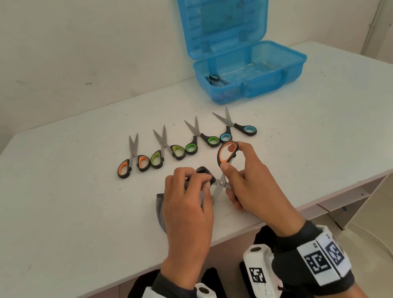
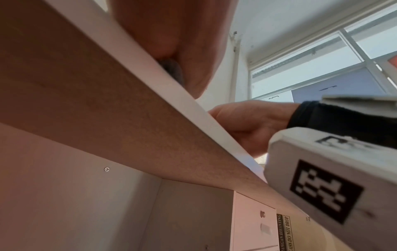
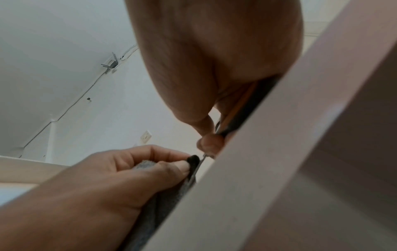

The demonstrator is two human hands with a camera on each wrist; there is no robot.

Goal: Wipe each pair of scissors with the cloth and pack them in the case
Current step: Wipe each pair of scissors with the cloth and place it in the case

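My right hand (image 1: 242, 180) grips an orange-handled pair of scissors (image 1: 226, 153), handle up, blades (image 1: 217, 190) pointing down-left toward the table. My left hand (image 1: 187, 195) holds the grey cloth (image 1: 161, 209) bunched around the blades, thumb and fingers pinching it (image 3: 148, 165). Several more scissors lie in a row behind my hands: orange (image 1: 133, 161), yellow-green (image 1: 165, 150), green (image 1: 200, 139) and blue (image 1: 235, 127). The blue case (image 1: 250, 75) stands open at the back right with a small dark pair of scissors (image 1: 216, 79) inside.
The white table (image 1: 73, 216) ends close to my wrists; its front edge (image 2: 193, 108) fills both wrist views. The case lid (image 1: 224, 11) leans up against the wall. A drawer unit sits under the table on the right.
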